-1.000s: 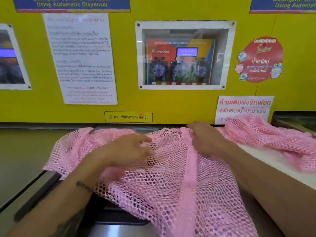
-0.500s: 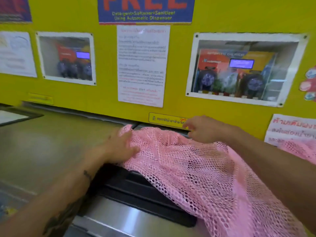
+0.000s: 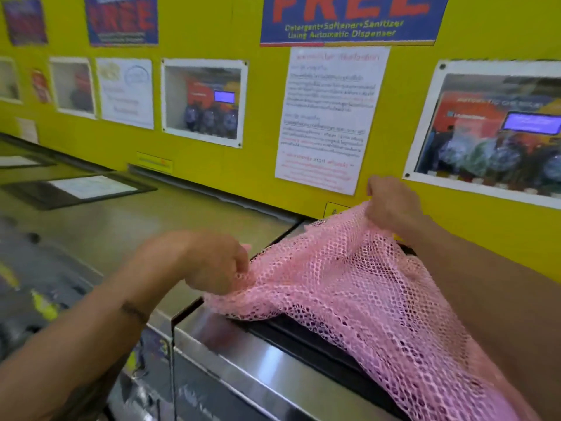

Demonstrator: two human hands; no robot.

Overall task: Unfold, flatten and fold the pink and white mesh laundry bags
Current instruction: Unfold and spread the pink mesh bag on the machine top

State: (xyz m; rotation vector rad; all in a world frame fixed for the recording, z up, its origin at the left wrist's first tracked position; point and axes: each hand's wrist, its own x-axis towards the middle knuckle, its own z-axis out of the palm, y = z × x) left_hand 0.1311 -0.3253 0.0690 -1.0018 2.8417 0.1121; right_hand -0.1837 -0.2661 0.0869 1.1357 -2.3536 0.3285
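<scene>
A: Where is the bag (image 3: pixel 349 287)?
B: Draped over the steel machine top (image 3: pixel 230 354), below the yellow wall (image 3: pixel 230 183). Our left hand (image 3: pixel 212 262) pinches its near corner; our right hand (image 3: pixel 391 208) grips its far edge.

Bare steel top (image 3: pixel 170 220) left of bag (image 3: pixel 349 287)

Mesh bag (image 3: pixel 349 287) draped over machine top (image 3: pixel 243 354), wall (image 3: pixel 243 183) behind.
Left hand (image 3: pixel 212 262) grips bag's left edge; right hand (image 3: pixel 391 205) pinches its far corner near the wall. Notice sheet (image 3: pixel 331 117) on wall above right hand, dispenser window (image 3: pixel 203 101) left of it, worktop (image 3: pixel 121 220) left of bag.
</scene>
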